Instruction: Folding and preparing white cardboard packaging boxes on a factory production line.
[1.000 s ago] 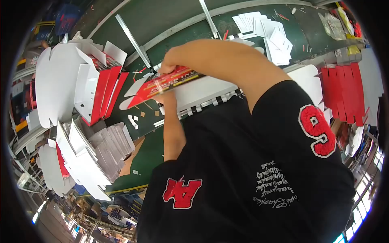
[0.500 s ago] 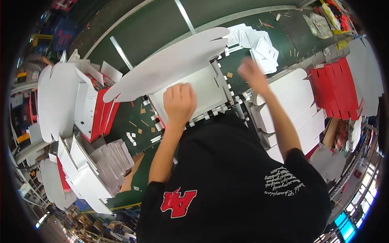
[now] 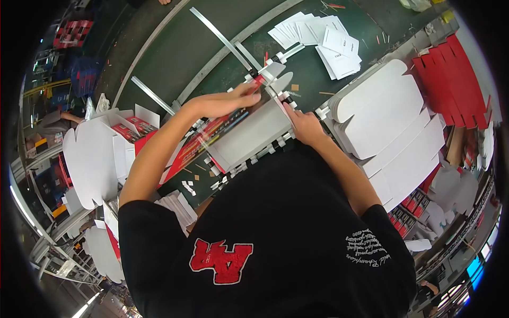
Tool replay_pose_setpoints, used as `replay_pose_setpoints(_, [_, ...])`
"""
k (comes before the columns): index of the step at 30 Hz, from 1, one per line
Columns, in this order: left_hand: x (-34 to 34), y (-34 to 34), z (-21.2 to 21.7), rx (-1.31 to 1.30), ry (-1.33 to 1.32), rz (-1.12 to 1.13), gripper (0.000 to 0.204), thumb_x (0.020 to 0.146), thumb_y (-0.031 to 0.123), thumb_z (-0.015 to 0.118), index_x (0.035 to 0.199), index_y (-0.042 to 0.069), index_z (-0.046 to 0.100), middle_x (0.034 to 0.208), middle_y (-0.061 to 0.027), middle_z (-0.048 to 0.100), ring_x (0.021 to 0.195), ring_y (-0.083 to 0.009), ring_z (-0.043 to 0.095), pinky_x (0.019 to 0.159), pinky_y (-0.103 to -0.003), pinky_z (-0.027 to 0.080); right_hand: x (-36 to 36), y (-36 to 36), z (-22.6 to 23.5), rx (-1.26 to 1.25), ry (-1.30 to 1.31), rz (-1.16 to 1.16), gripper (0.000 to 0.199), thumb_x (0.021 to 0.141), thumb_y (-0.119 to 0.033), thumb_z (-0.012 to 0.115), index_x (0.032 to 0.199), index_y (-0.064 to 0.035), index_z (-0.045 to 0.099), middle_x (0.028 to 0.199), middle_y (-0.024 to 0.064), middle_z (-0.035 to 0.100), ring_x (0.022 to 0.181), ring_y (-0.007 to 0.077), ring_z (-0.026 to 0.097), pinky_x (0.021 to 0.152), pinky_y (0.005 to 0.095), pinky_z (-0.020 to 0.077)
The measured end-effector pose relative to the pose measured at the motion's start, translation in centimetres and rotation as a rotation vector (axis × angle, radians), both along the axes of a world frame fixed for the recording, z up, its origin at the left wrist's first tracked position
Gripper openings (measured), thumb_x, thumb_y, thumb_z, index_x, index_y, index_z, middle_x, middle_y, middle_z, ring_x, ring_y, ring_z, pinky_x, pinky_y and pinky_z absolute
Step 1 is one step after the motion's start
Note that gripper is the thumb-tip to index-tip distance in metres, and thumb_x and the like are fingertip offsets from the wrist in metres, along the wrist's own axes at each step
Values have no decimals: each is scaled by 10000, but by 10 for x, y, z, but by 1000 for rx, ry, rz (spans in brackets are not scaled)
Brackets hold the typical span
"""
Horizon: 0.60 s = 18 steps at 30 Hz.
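Observation:
In the middle of the bench stands a cardboard box with a white inside and a red printed outside. Its printed lid flap is tilted up over the far side, blurred by motion. My left hand lies along this flap, fingers stretched out and partly blurred. At the box's right end, my right hand grips the side wall, its index finger along the edge. White end tabs stick up beyond the fingers. A frame with white clips surrounds the box.
White leaflets lie fanned out at the far right. Flat white box blanks are stacked to my right, with red card beyond. On the left stands another opened box with red packs inside. Metal bars rise behind the frame.
The lid flap has swung from its white inner face to show its printed face. My left hand moved from inside the box onto the flap; my right hand came down to the side wall.

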<state>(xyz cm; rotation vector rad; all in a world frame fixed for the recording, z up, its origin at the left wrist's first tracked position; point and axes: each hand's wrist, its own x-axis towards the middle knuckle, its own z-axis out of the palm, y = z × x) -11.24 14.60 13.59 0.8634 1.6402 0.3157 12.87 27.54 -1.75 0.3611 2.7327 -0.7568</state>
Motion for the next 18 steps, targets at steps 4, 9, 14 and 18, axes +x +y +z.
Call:
replay_pose_setpoints(4, [-35, 21, -35, 134, -103, -102, 617, 935, 527, 279, 1213, 19, 495, 1196, -96, 516, 1092, -160, 453, 903, -333, 386, -10, 5, 24, -229, -49, 51, 895, 730, -355, 650, 1414, -59, 153, 1255, 183, 438, 1109, 318, 478, 946, 462, 309])
replay_pose_setpoints(9, [-14, 28, -57, 326, -195, 286, 479, 939, 335, 407, 1311, 34, 431, 1275, -101, 488, 1202, -147, 408, 1023, -272, 274, -18, 10, 17, -452, -42, 52, 918, 782, -527, 556, 1409, -12, 125, 1374, 253, 301, 1260, 353, 333, 1047, 423, 222])
replay_pose_setpoints(14, [-12, 40, -79, 562, -9, 179, 501, 892, 331, 490, 1275, 10, 457, 1237, -122, 511, 1139, -174, 468, 973, -272, 327, -21, 20, 7, -1054, -75, -232, 634, 935, -460, 320, 1417, -66, 195, 1449, 177, 232, 1334, 307, 235, 1098, 365, 160])
replay_pose_setpoints(18, [-30, 41, -127, 259, -41, 315, 499, 885, 343, 495, 1250, 3, 475, 1209, -120, 525, 1103, -173, 487, 946, -269, 347, -27, 19, 14, -858, -56, -274, 568, 930, -458, 317, 1379, -110, 325, 1370, 195, 370, 1244, 328, 381, 1040, 353, 279])
